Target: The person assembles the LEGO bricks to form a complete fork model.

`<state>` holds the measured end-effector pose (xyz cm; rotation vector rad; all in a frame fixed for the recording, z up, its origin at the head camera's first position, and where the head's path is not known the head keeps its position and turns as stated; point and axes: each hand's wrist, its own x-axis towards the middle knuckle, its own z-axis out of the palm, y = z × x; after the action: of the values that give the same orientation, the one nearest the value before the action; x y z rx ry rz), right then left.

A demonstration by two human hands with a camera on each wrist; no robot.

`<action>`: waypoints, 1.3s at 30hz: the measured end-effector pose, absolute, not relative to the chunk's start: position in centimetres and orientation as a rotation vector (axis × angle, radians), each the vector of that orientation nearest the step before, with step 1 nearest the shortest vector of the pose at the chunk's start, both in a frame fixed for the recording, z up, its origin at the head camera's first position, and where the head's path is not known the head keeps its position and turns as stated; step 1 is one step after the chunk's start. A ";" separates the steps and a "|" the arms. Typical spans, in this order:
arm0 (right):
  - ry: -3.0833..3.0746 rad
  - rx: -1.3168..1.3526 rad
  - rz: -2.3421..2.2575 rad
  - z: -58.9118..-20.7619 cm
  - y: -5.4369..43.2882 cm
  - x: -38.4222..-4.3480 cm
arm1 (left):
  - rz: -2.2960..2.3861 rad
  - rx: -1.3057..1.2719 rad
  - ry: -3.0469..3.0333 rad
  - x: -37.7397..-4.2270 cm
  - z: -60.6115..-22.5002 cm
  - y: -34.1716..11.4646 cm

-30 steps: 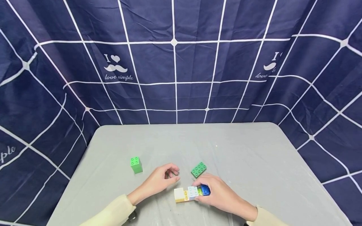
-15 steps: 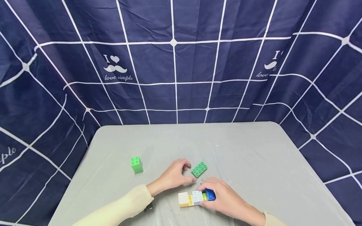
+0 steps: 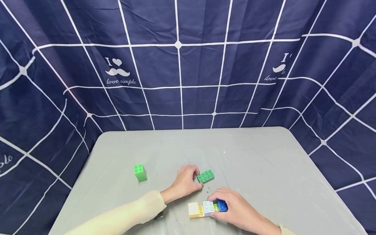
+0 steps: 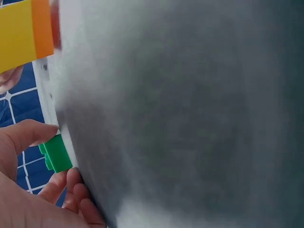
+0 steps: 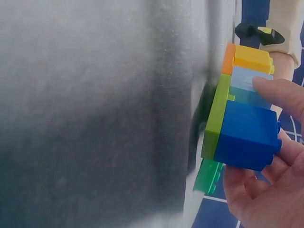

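My left hand [image 3: 186,179] has its thumb and curled fingers at the two sides of a green toy brick [image 3: 206,176] with two rows of studs, pinching it by its left end. In the left wrist view, the thumb meets one edge of this green brick [image 4: 58,153] and the fingertips meet the other. My right hand [image 3: 236,209] grips a row of joined toy bricks near the table's front. White [image 3: 193,208], yellow, pale blue [image 3: 208,207], lime and dark blue [image 3: 222,205] pieces make up this row. The right palm partly hides the dark blue end.
A tall light-green brick [image 3: 140,173] stands upright left of the left hand. All of this is on a grey covered table [image 3: 164,147]. A navy curtain [image 3: 152,65] with white grid lines encloses the back and sides.
My left hand has moved right to the green brick, which has turned a little between its fingers. My right hand has shifted slightly right and nearer with the joined bricks.
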<state>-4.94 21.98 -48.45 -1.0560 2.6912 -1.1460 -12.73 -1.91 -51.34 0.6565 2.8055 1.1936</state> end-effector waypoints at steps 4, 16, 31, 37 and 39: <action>2.712 -1.058 -1.153 -48.5 22.1 -4.9 | 1.254 0.647 2.766 -12.6 -50.9 -2.6; 2.673 -0.892 -1.136 -47.4 22.2 -5.4 | 1.319 0.641 2.611 -10.6 -50.1 -6.6; 2.692 -0.932 -1.186 -47.3 21.4 -6.7 | 1.263 0.732 2.626 -9.4 -50.7 -8.3; 2.704 -0.997 -1.210 -47.4 20.8 -7.9 | 1.296 0.720 2.571 -9.0 -50.6 -9.0; 2.698 -1.007 -1.216 -47.4 20.6 -8.2 | 1.308 0.728 2.547 -8.8 -50.4 -9.4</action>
<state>-8.24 20.56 -47.37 -1.0074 2.6978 -1.2162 -8.78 -9.36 -50.42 0.7276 2.5471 1.3082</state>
